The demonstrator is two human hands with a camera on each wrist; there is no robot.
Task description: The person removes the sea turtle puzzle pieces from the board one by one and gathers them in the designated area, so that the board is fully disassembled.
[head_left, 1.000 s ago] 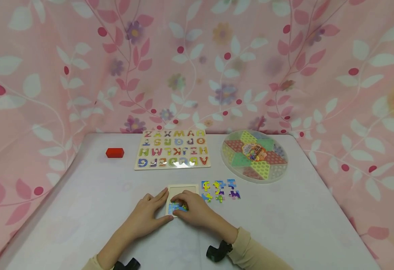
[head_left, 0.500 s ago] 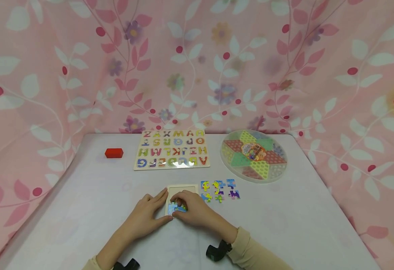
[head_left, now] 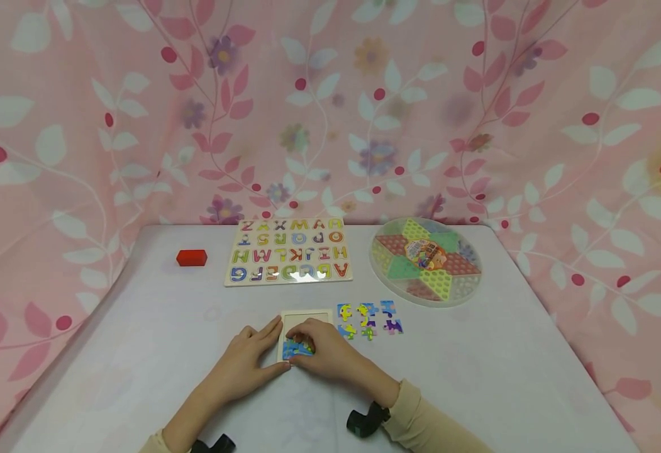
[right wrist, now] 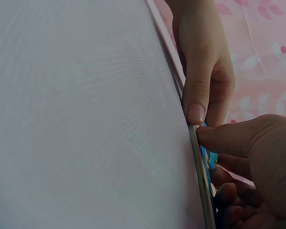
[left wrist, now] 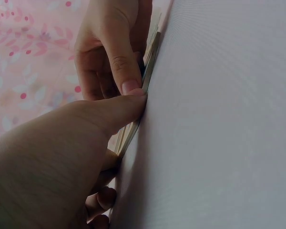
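Note:
A small wooden puzzle tray [head_left: 305,313] lies on the white table in the head view, with blue puzzle pieces [head_left: 289,350] along its near side. My left hand [head_left: 243,358] rests at the tray's left side, fairly straight fingers along the edge and thumb at the near edge. Over the near part of the tray, my right hand [head_left: 327,352] has its fingers curled at a blue puzzle piece [right wrist: 210,160], its thumb at the near edge. The right fingers hide part of the tray. Both thumbtips meet closely in the wrist views.
Several loose puzzle pieces [head_left: 368,319] lie in rows right of the tray. Behind stand a wooden alphabet board [head_left: 289,253] and a round Chinese checkers board [head_left: 426,262]. A red block [head_left: 192,258] sits at the back left. A pink floral curtain [head_left: 330,113] hangs behind the table.
Both hands stay in nearly the same place. The blue pieces in the tray look darker now, with less pale sheen than half a second ago.

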